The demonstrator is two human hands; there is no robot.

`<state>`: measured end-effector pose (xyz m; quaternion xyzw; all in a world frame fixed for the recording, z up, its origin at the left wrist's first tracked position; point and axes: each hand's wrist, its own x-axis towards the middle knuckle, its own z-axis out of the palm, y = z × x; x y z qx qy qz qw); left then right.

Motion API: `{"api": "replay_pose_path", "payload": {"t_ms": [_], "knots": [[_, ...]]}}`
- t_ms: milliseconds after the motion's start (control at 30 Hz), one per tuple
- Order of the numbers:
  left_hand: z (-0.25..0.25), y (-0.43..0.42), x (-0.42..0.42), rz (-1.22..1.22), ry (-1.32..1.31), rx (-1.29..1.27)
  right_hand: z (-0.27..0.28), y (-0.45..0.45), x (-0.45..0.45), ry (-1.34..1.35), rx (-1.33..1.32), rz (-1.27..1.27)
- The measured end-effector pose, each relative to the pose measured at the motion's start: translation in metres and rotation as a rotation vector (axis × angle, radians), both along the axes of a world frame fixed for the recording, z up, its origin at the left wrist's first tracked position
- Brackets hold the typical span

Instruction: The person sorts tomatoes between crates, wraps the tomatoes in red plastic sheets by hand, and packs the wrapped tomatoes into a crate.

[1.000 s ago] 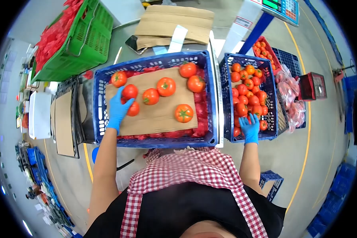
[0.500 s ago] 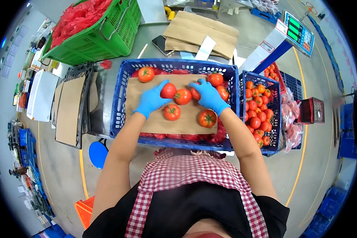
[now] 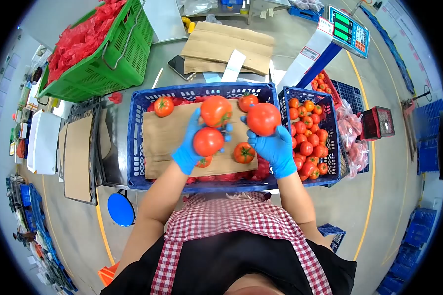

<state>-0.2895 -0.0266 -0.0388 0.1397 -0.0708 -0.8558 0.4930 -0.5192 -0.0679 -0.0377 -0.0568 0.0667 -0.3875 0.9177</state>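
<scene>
My left hand [image 3: 185, 153], in a blue glove, is closed around two red tomatoes, a lower tomato [image 3: 208, 142] and an upper tomato [image 3: 216, 110]. Raised beside it, my right hand [image 3: 277, 151], gloved too, grips one large tomato [image 3: 264, 119]. Both hands are over a blue crate [image 3: 137, 183] whose cardboard sheet [image 3: 157, 147] lies on red plastic. On that sheet rest a tomato [image 3: 163, 106] at the far left, another tomato [image 3: 248, 102] at the back and a third tomato [image 3: 244, 152] near the front. My left hand partly hides one more tomato [image 3: 204, 162].
Close on the right stands a second blue crate [image 3: 335, 167] full of tomatoes, with a digital scale display [image 3: 350, 30] behind it. A green basket [image 3: 128, 64] of red bags is back left. Flat cardboard [image 3: 226, 44] and a phone [image 3: 180, 67] lie behind the crate.
Both hands have lifted off the cardboard towards me, now with tomatoes in them. My left hand has moved right to hold two, my right hand one. The view has shifted slightly.
</scene>
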Motion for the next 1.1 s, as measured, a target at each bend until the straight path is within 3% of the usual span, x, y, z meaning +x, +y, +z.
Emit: {"api": "replay_pose_path", "payload": {"t_ms": [67,167,333,433,567,600,667,733,867,900,967,1100], "knots": [[0.006,-0.01,-0.02,-0.082,0.031,-0.025,-0.004,0.005,-0.013,-0.108,-0.019,-0.069],[0.033,-0.024,-0.068,-0.027,-0.236,0.079,0.024,0.002,-0.026,0.196,-0.046,-0.279],[0.052,-0.05,-0.147,-0.098,-0.838,-0.012,0.005,-0.004,-0.061,0.013,0.109,-0.4],[0.082,-0.056,-0.177,-0.332,-1.002,-0.134,-0.01,-0.008,-0.091,-0.123,0.102,-0.498],[0.063,-0.063,-0.195,-0.382,-1.232,-0.285,-0.05,-0.029,-0.128,-0.142,0.12,-0.65],[0.061,-0.061,-0.193,-0.226,-1.415,-0.414,-0.053,-0.033,-0.141,-0.182,0.085,-0.544],[0.035,-0.061,-0.162,0.036,-1.511,-0.551,-0.074,-0.047,-0.168,-0.034,0.154,-0.644],[0.023,-0.051,-0.122,0.201,-1.738,-0.495,-0.119,-0.062,-0.198,0.11,0.211,-0.637],[-0.027,-0.012,-0.042,0.189,-2.143,-0.402,-0.223,-0.089,-0.241,0.26,0.298,-0.55],[-0.027,-0.004,-0.039,0.168,-2.255,-0.399,-0.232,-0.093,-0.243,0.286,0.32,-0.525],[-0.028,0.007,-0.04,0.067,-2.17,-0.335,-0.25,-0.097,-0.242,0.35,0.382,-0.576],[-0.026,0.029,-0.065,0.053,-2.215,-0.332,-0.218,-0.098,-0.224,0.518,0.529,-0.591]]}}
